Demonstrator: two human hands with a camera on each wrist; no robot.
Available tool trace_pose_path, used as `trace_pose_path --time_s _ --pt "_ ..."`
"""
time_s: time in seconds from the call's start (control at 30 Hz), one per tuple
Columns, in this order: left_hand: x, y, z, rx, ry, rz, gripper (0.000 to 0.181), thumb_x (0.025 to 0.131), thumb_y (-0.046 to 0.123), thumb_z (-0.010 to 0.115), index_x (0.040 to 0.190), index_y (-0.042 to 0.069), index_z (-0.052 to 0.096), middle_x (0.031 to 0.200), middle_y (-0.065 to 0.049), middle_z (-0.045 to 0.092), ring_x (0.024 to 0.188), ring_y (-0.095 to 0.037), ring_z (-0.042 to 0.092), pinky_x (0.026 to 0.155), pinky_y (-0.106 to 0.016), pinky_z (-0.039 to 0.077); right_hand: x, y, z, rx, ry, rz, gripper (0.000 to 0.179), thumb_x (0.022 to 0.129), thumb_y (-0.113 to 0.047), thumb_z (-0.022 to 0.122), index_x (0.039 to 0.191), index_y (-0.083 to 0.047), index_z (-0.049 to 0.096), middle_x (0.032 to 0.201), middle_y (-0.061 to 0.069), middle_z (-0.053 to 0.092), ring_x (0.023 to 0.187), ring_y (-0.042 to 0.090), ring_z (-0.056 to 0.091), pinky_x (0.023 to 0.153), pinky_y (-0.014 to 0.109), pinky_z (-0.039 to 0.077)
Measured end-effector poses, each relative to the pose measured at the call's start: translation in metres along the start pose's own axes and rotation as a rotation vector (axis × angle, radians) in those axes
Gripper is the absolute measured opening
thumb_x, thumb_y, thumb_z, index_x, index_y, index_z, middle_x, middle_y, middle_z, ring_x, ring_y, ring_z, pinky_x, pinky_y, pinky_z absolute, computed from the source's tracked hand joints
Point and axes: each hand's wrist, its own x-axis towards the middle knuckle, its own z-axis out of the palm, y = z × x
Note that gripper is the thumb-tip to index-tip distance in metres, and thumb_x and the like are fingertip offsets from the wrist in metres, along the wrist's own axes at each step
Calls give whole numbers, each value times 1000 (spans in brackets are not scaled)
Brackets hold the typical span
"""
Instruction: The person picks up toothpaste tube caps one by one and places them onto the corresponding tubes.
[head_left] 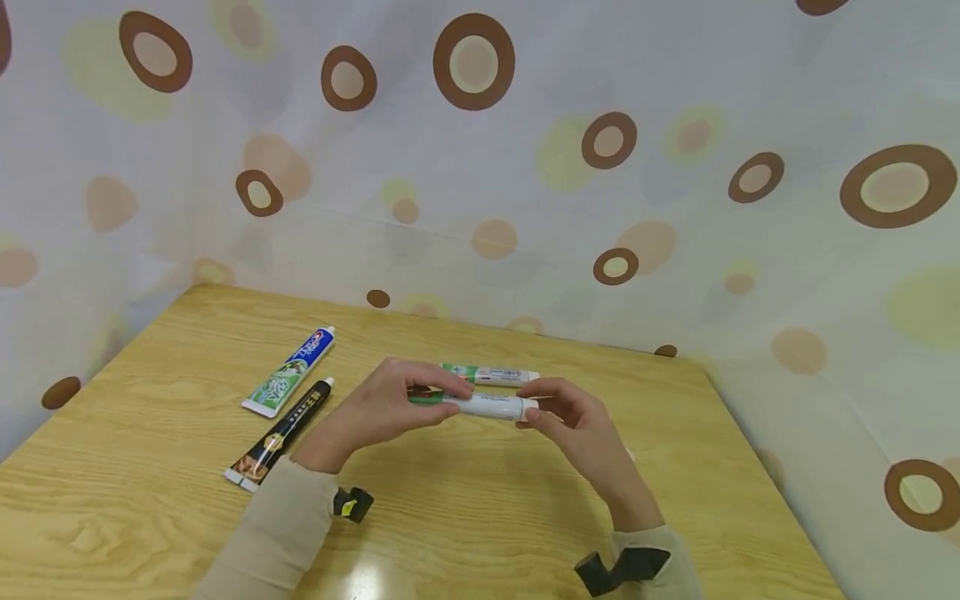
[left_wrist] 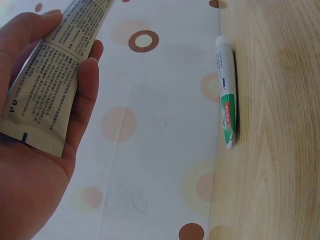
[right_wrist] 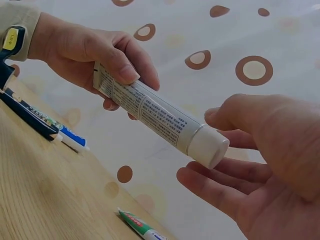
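My left hand holds the flat end of a white and green tube, with my thumb and fingers clamped on it. My right hand has its thumb and fingers bent around the white cap, but I can't tell how hard they squeeze. The tube is up above the wooden table. Another green and white tube lies behind it. A blue and green tube and a black tube lie on my left.
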Motion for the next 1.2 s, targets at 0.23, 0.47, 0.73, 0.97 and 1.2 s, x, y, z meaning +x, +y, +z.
trace_pose_path --time_s 0.23,0.47,0.73,0.97,1.2 --pt "0 0 0 5 -2 -2 21 88 11 75 108 17 78 113 -5 73 97 -16 68 77 -26 58 0 -1 0 -39 1 -31 30 96 -5 63 125 -5 59 139 17 52 114 23 62 87 27 57" --pt "-1 -1 0 -6 -5 -18 21 89 11 74 109 17 77 114 -7 73 98 -17 68 78 -25 58 0 4 -1 48 -13 -9 29 102 -14 56 123 5 58 130 19 54 101 26 68 84 43 59" --pt "0 1 0 -14 -9 -35 21 89 10 74 108 19 78 113 -5 73 99 -18 68 78 -27 58 -1 3 -1 30 -25 -1 27 98 -9 62 123 0 60 127 20 57 94 33 70 82 41 59" --pt "0 0 0 5 -32 -55 24 89 12 74 111 20 77 117 -5 72 101 -18 67 79 -25 57 -1 1 -1 5 -3 26 26 99 -14 60 122 -1 61 117 22 62 93 22 71 84 43 59" --pt "2 -1 1 -25 -54 -42 26 87 12 76 112 17 77 121 -2 71 114 -21 65 87 -25 56 -1 -1 0 -69 59 49 29 99 -17 62 125 -6 63 128 13 63 106 18 65 91 29 56"
